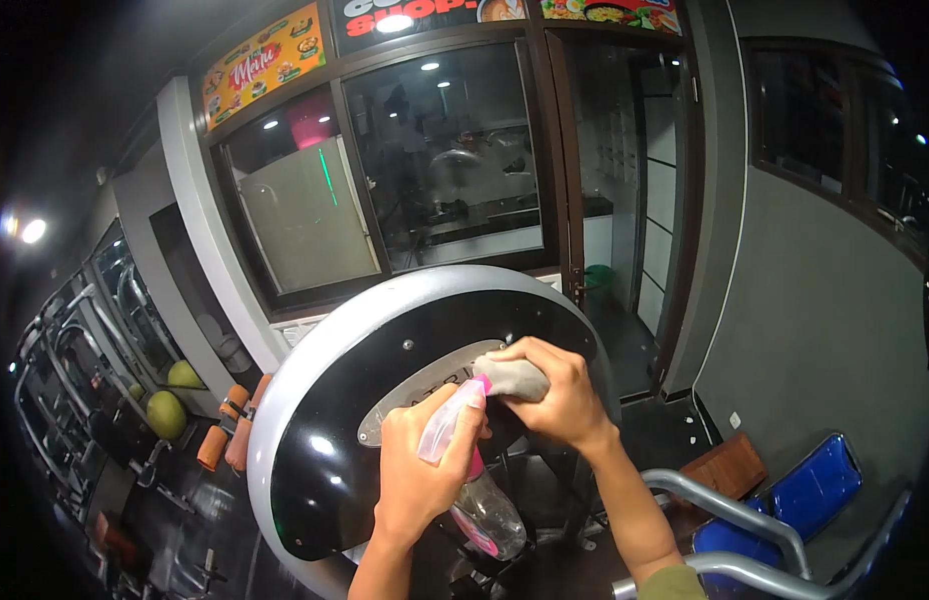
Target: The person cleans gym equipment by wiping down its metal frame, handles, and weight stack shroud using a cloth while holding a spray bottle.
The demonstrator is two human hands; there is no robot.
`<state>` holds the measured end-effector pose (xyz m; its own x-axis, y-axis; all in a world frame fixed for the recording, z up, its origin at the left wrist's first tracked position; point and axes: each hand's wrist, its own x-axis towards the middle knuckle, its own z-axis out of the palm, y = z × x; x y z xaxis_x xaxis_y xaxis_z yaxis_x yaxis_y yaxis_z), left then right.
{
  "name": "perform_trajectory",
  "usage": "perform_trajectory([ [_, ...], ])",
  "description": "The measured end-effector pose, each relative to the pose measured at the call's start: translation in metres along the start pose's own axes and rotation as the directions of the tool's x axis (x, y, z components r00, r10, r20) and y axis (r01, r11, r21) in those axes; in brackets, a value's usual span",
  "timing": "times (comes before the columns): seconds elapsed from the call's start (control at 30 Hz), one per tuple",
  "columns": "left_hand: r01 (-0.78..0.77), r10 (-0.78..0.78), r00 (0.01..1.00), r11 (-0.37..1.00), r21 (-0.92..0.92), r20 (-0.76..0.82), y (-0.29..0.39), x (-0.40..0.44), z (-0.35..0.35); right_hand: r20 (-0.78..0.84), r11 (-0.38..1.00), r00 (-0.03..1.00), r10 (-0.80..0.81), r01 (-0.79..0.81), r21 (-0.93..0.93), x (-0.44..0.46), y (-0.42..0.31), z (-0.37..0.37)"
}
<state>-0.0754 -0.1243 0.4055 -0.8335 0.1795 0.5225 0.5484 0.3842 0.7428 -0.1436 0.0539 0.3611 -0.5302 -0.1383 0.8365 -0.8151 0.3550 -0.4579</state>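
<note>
My left hand (415, 465) is wrapped round the neck and trigger of a spray bottle (493, 522). Its head is pale and translucent with a pink nozzle, and the clear body, with a pink label, hangs below my fingers. A bunched greyish cloth (520, 380) is gripped in my right hand (570, 400), close in front of the nozzle. Behind both hands is a large rounded machine cover (335, 430), glossy black with a silver rim. It carries an oval metal nameplate (380, 422), partly hidden by my hands.
Silver tubular bars (725, 505) and a blue padded seat (815, 475) stand at the lower right, near a brown box-like object (725, 468). Orange foam rollers (213, 447) and a green ball (166, 415) are at the left. A glass window (445, 150) and door frame (575, 170) lie beyond.
</note>
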Motion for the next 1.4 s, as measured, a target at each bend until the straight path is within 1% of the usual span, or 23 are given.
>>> perform_trajectory([
  [0.07, -0.004, 0.004, 1.000, 1.000, 0.005, -0.001, 0.000, -0.002, 0.000, -0.051, 0.999, 0.997, 0.051, -0.052, -0.017, -0.008, 0.010, -0.006],
  [0.13, -0.018, 0.018, 1.000, 1.000, 0.008, -0.002, -0.001, -0.004, 0.001, -0.211, 0.967, 0.948, 0.239, -0.251, -0.036, -0.009, 0.017, -0.012],
  [0.2, -0.039, 0.039, 0.999, 0.999, 0.010, 0.011, -0.004, -0.009, 0.002, -0.318, 0.945, 0.915, 0.247, -0.300, -0.127, -0.008, 0.029, -0.013],
  [0.23, -0.054, 0.054, 0.998, 0.998, 0.012, 0.017, -0.005, -0.011, 0.002, -0.312, 0.949, 0.924, 0.223, -0.278, -0.147, -0.009, 0.025, -0.010],
  [0.27, -0.062, 0.062, 0.998, 0.998, 0.011, 0.015, -0.005, -0.013, 0.002, -0.280, 0.971, 0.952, 0.128, -0.178, -0.160, -0.011, 0.022, -0.007],
  [0.33, -0.075, 0.075, 0.997, 0.997, 0.005, 0.011, -0.005, -0.018, 0.003, -0.164, 0.998, 0.985, 0.045, -0.050, -0.027, -0.020, 0.006, 0.002],
  [0.37, -0.052, 0.052, 0.999, 0.998, -0.027, 0.012, -0.007, -0.022, 0.004, -0.102, 0.999, 0.995, -0.009, 0.006, -0.032, -0.027, 0.000, 0.005],
  [0.4, -0.070, 0.070, 0.997, 0.998, -0.005, 0.027, -0.009, -0.025, 0.006, -0.045, 0.997, 0.999, 0.010, -0.014, -0.075, -0.033, -0.007, 0.005],
  [0.47, -0.102, 0.100, 0.993, 0.994, 0.037, 0.056, -0.013, -0.031, 0.011, -0.141, 0.994, 0.990, -0.022, 0.006, -0.110, -0.044, 0.005, 0.004],
  [0.57, -0.154, 0.147, 0.985, 0.984, 0.088, 0.088, -0.019, -0.038, 0.017, -0.359, 0.949, 0.895, 0.265, -0.308, -0.067, -0.052, 0.028, -0.003],
  [0.6, -0.182, 0.169, 0.980, 0.975, 0.128, 0.102, -0.019, -0.039, 0.017, -0.382, 0.920, 0.863, 0.330, -0.385, -0.077, -0.052, 0.030, -0.005],
  [0.67, -0.221, 0.214, 0.975, 0.967, 0.129, 0.068, -0.018, -0.039, 0.019, -0.388, 0.937, 0.897, 0.210, -0.298, -0.182, -0.055, 0.021, 0.000],
  [0.8, -0.274, 0.275, 0.961, 0.959, 0.069, -0.004, -0.022, -0.041, 0.023, -0.186, 0.993, 0.982, 0.029, -0.050, -0.108, -0.078, -0.006, 0.017],
  [0.83, -0.296, 0.297, 0.955, 0.950, 0.101, 0.005, -0.024, -0.042, 0.022, -0.200, 0.991, 0.980, 0.018, -0.044, -0.129, -0.082, -0.005, 0.017],
  [0.93, -0.289, 0.290, 0.957, 0.953, 0.087, 0.011, -0.031, -0.043, 0.022, -0.391, 0.972, 0.903, 0.176, -0.223, -0.079, -0.086, 0.020, 0.014],
  [0.97, -0.272, 0.269, 0.962, 0.960, 0.071, 0.045, -0.036, -0.042, 0.021, -0.437, 0.939, 0.847, 0.302, -0.343, -0.017, -0.087, 0.032, 0.013],
  [1.0, -0.259, 0.259, 0.966, 0.966, 0.024, 0.025, -0.036, -0.041, 0.023, -0.475, 0.908, 0.801, 0.364, -0.419, -0.011, -0.084, 0.032, 0.010],
  [1.07, -0.251, 0.251, 0.968, 0.968, 0.029, 0.021, -0.035, -0.041, 0.023, -0.471, 0.923, 0.831, 0.296, -0.376, -0.083, -0.084, 0.028, 0.013],
  [1.13, -0.277, 0.277, 0.961, 0.961, 0.026, 0.007, -0.033, -0.043, 0.024, -0.360, 0.974, 0.922, 0.145, -0.197, -0.111, -0.091, 0.012, 0.018],
  [1.17, -0.292, 0.292, 0.956, 0.956, 0.029, -0.002, -0.033, -0.045, 0.025, -0.299, 0.983, 0.946, 0.124, -0.159, -0.095, -0.095, 0.002, 0.019],
  [1.2, -0.306, 0.307, 0.952, 0.951, 0.034, -0.011, -0.033, -0.048, 0.026, -0.260, 0.983, 0.955, 0.142, -0.166, -0.073, -0.097, -0.006, 0.018],
  [1.33, -0.328, 0.333, 0.941, 0.942, 0.074, -0.059, -0.033, -0.058, 0.040, -0.304, 0.950, 0.909, 0.285, -0.309, -0.035, -0.110, 0.010, 0.002],
  [1.4, -0.330, 0.332, 0.937, 0.943, 0.038, -0.109, -0.030, -0.059, 0.055, -0.328, 0.921, 0.862, 0.386, -0.380, 0.086, -0.119, 0.018, -0.011],
])
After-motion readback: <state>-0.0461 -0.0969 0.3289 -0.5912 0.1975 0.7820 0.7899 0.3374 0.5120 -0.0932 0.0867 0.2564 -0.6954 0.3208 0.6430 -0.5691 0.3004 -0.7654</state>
